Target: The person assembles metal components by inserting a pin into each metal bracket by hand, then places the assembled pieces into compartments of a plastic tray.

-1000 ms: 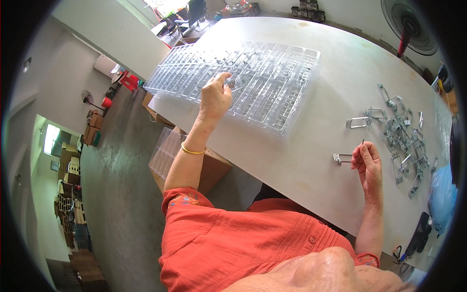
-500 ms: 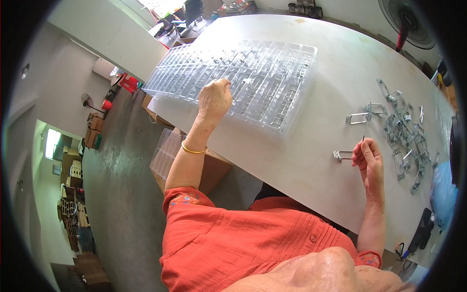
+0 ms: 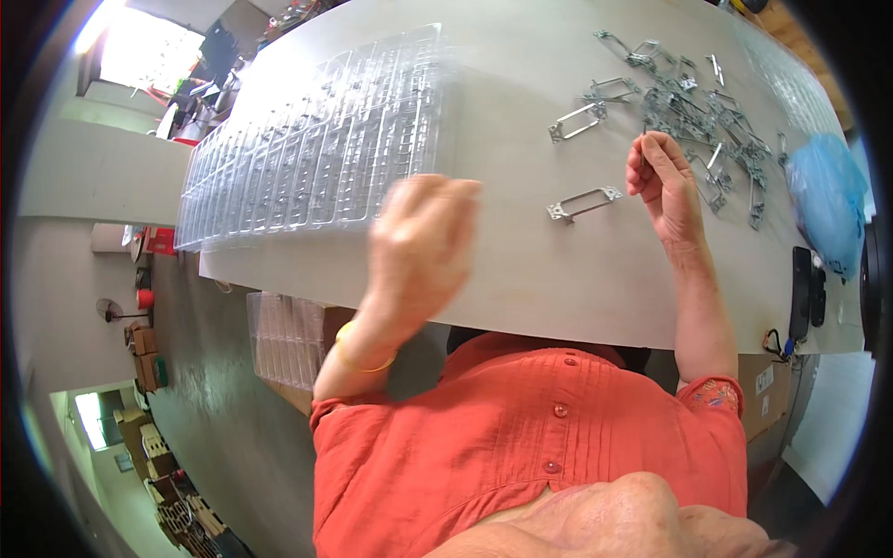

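Smeared by motion, my left hand (image 3: 423, 246) hangs over the front of the table, just off the near right corner of a clear plastic tray (image 3: 307, 139). Its fingers are too blurred to show whether they hold anything. My right hand (image 3: 665, 181) is closed in a pinch by the near side of a tangled heap of small metal brackets (image 3: 684, 107). A thin metal piece (image 3: 644, 131) pokes up slightly from its fingertips. Left of that hand, a single rectangular metal bracket (image 3: 584, 203) lies flat on the table. Small metal parts fill the tray's narrow compartments.
A blue plastic bag (image 3: 826, 200) sits at the table's right side, with a black device (image 3: 801, 288) nearer me. Beneath the left part of the front edge, another clear tray (image 3: 284, 339) rests on a cardboard box. The white tabletop (image 3: 502, 270) ends close to my body.
My left hand has come away from the tray, toward the right and nearer my body. The view has swung right. My right hand stays pinched and is now apart from the single bracket.
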`<action>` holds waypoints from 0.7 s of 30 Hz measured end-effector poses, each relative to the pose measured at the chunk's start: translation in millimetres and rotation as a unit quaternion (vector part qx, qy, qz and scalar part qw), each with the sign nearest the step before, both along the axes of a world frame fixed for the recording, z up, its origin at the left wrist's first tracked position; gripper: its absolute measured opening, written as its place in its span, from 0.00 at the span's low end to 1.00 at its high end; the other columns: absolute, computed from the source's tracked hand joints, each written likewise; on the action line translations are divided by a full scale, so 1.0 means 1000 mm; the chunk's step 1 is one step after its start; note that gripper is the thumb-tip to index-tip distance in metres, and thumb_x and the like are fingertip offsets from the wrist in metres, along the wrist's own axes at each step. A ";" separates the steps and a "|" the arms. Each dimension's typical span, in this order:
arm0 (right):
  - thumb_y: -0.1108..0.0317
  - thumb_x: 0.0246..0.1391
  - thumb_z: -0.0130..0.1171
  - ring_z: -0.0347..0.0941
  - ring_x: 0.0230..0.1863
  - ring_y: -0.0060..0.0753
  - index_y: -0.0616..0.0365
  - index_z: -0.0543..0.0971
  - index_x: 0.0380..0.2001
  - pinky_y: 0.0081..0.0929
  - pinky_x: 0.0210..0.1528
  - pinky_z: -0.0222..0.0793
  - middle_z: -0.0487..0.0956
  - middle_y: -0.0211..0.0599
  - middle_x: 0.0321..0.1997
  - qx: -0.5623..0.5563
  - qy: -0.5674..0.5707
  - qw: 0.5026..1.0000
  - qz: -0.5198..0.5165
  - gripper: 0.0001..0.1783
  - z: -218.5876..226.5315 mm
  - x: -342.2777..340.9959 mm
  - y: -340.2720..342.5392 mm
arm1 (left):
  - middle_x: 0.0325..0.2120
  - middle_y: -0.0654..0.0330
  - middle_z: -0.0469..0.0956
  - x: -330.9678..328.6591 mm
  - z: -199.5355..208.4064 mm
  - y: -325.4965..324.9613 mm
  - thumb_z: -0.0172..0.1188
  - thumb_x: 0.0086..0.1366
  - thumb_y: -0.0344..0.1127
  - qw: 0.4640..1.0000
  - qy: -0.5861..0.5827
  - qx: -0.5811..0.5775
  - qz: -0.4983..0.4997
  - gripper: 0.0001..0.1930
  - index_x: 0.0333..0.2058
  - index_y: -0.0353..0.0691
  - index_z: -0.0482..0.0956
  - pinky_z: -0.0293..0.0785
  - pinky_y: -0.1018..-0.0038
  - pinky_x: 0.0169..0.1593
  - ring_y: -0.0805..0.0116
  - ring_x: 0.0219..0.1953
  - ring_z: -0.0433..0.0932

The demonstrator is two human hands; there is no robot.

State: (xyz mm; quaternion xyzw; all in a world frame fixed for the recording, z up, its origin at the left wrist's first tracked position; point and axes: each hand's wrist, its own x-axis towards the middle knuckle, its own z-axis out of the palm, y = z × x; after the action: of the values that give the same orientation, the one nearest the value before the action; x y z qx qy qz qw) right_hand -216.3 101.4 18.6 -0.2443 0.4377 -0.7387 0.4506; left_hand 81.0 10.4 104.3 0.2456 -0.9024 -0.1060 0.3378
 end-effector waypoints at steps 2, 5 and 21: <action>0.64 0.68 0.56 0.75 0.28 0.17 0.54 0.79 0.38 0.19 0.28 0.72 0.80 0.28 0.30 -0.004 0.000 1.000 0.012 0.07 -0.003 0.000 0.000 | 0.38 0.49 0.79 -0.039 -0.019 0.017 0.63 0.62 0.27 0.997 -0.013 0.056 -0.057 0.10 0.42 0.33 0.82 0.75 0.60 0.46 0.50 0.41 0.78; 0.63 0.68 0.57 0.75 0.28 0.18 0.54 0.79 0.37 0.19 0.28 0.71 0.80 0.28 0.30 0.003 0.013 1.000 0.014 0.08 -0.006 0.001 0.003 | 0.43 0.48 0.78 -0.086 -0.057 0.027 0.63 0.62 0.30 0.991 -0.040 0.092 -0.094 0.11 0.42 0.34 0.80 0.73 0.58 0.49 0.48 0.46 0.76; 0.61 0.66 0.59 0.75 0.38 0.19 0.55 0.81 0.37 0.24 0.41 0.74 0.79 0.24 0.34 0.112 0.195 0.974 0.033 0.10 -0.002 0.006 0.003 | 0.46 0.44 0.77 -0.117 -0.100 0.008 0.64 0.55 0.26 0.996 0.008 -0.084 -0.034 0.07 0.33 0.35 0.78 0.73 0.57 0.52 0.47 0.47 0.78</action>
State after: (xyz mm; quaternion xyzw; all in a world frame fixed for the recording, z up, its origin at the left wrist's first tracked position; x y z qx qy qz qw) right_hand -210.7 104.0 16.7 -0.3459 0.5891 -0.6076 0.4052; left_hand -35.7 18.1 4.1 0.1849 -0.9133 -0.0435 0.3602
